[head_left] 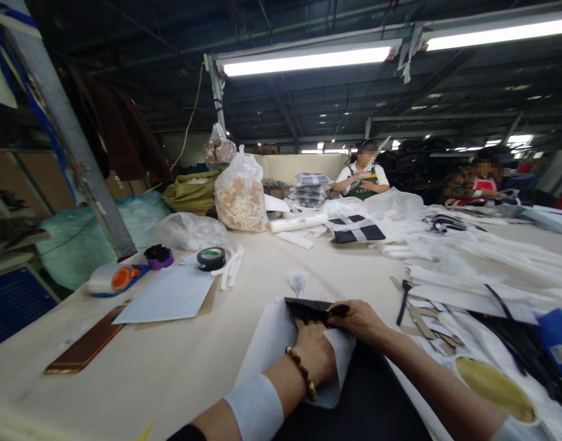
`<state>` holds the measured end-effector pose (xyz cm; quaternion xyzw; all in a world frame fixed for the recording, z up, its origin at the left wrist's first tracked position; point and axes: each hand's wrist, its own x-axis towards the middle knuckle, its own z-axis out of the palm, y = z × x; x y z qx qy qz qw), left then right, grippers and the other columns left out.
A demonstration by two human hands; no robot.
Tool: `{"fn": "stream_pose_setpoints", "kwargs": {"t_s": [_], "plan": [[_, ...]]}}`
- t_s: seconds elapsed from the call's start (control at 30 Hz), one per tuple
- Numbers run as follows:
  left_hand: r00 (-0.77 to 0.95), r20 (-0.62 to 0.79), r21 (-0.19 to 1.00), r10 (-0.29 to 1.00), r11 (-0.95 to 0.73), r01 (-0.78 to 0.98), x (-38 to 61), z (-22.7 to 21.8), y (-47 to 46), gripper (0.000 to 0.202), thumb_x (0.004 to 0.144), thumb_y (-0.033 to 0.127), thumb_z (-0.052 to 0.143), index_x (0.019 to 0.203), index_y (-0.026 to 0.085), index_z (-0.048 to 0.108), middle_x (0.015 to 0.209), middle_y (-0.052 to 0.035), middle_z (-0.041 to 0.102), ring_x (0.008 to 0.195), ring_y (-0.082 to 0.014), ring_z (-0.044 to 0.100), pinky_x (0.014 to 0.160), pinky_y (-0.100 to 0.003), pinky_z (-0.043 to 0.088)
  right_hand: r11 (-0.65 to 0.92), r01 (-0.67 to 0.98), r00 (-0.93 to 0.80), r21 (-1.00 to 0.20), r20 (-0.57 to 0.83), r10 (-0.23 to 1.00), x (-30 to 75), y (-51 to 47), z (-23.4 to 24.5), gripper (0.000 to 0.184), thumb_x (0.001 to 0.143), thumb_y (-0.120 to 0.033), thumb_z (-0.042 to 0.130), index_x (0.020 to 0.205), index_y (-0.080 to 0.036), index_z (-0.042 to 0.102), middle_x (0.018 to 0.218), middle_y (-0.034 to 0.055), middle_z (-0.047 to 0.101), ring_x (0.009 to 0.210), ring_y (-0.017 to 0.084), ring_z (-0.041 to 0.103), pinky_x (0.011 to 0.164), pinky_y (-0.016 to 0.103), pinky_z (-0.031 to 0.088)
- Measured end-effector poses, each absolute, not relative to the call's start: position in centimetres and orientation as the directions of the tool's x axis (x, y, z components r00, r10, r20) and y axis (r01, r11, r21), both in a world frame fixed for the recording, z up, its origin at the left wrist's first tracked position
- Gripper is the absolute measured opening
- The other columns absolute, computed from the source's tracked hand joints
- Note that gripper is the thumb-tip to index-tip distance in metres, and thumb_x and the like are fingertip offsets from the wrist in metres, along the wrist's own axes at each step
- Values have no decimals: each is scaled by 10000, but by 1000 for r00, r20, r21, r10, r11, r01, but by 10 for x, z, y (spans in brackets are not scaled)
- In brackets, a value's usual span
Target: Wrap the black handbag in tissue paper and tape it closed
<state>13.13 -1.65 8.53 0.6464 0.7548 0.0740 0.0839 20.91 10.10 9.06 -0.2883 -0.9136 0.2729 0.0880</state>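
Observation:
A black bag-like piece (354,404) lies on the table at my front, with a white sheet (267,337) folded around and over part of it. My left hand (311,349), with a beaded bracelet at the wrist, reaches into the fold between the white sheet and the black material; its fingertips are hidden there. My right hand (361,318) pinches the upper edge of the black piece, close to a short black strap end (340,310). Just beyond the two hands, a small clear plastic packet (298,282) rests on the table.
At left lie a pale sheet (171,294), a brown bar (86,343), black tape (211,258) and a tape dispenser (116,278). White strips and card scraps (432,327) cover the right, beside a tub (494,389). A stuffed plastic bag (241,196) stands behind; two people sit across.

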Motion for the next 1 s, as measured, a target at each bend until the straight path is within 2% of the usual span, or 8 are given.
{"fn": "stream_pose_setpoints", "kwargs": {"t_s": [0.07, 0.13, 0.23, 0.33, 0.43, 0.6, 0.77, 1.0], "plan": [[-151, -87, 217, 985, 167, 962, 141, 88, -26, 505, 728, 236, 516, 1192, 40, 485, 1134, -267, 532, 1062, -396, 488, 912, -602, 330, 690, 484, -820, -538, -2, 573, 207, 101, 90, 122, 699, -272, 626, 798, -262, 697, 732, -19, 691, 736, 180, 626, 658, 248, 418], [-140, -101, 249, 985, 161, 955, 152, 88, -35, 512, 803, 334, 439, 1248, 81, 432, 1213, -254, 484, 1132, -400, 442, 925, -621, 316, 696, 488, -822, -527, -8, 570, 206, 101, 91, 136, 696, -282, 631, 812, -260, 699, 754, -14, 695, 751, 187, 627, 668, 255, 421], [-136, -43, 359, 990, 143, 922, 168, 85, -45, 527, 873, 411, 304, 1326, 144, 328, 1335, -230, 371, 1245, -405, 310, 960, -652, 248, 705, 491, -827, -512, -20, 562, 204, 102, 93, 150, 690, -293, 638, 822, -258, 700, 774, -9, 696, 771, 195, 626, 680, 262, 424], [-142, 7, 434, 990, 124, 892, 175, 81, -49, 562, 872, 444, 325, 1370, 199, 237, 1379, -217, 312, 1267, -420, 259, 959, -690, 189, 709, 502, -828, -495, -37, 560, 204, 102, 94, 153, 691, -300, 638, 825, -259, 699, 776, -8, 695, 771, 193, 624, 693, 267, 428], [-124, -2, 419, 992, 113, 901, 176, 82, -51, 556, 874, 458, 335, 1371, 233, 229, 1376, -224, 310, 1264, -436, 255, 943, -709, 175, 714, 509, -832, -481, -63, 551, 205, 102, 94, 175, 690, -301, 638, 853, -270, 694, 792, -17, 695, 786, 189, 623, 711, 263, 435], [-108, -12, 332, 994, 106, 937, 176, 85, -54, 571, 886, 447, 323, 1368, 153, 237, 1323, -283, 353, 1253, -414, 296, 968, -647, 235, 742, 476, -866, -471, -103, 490, 210, 96, 95, 176, 728, -322, 602, 875, -278, 687, 823, -26, 691, 809, 196, 617, 722, 271, 432], [-118, -9, 301, 993, 115, 946, 180, 82, -59, 591, 893, 476, 292, 1368, 129, 240, 1332, -292, 336, 1266, -406, 279, 1000, -604, 231, 759, 451, -882, -470, -104, 460, 216, 91, 99, 236, 788, -392, 536, 933, -269, 676, 867, 3, 687, 819, 205, 610, 723, 294, 422], [-128, 44, 313, 991, 108, 943, 179, 75, -61, 606, 894, 484, 275, 1378, 125, 217, 1337, -301, 318, 1264, -428, 264, 991, -603, 239, 755, 483, -868, -443, -126, 481, 211, 86, 104, 302, 792, -421, 502, 611, -210, 621, 596, 2, 583, 584, 154, 528, 525, 258, 329]]}}
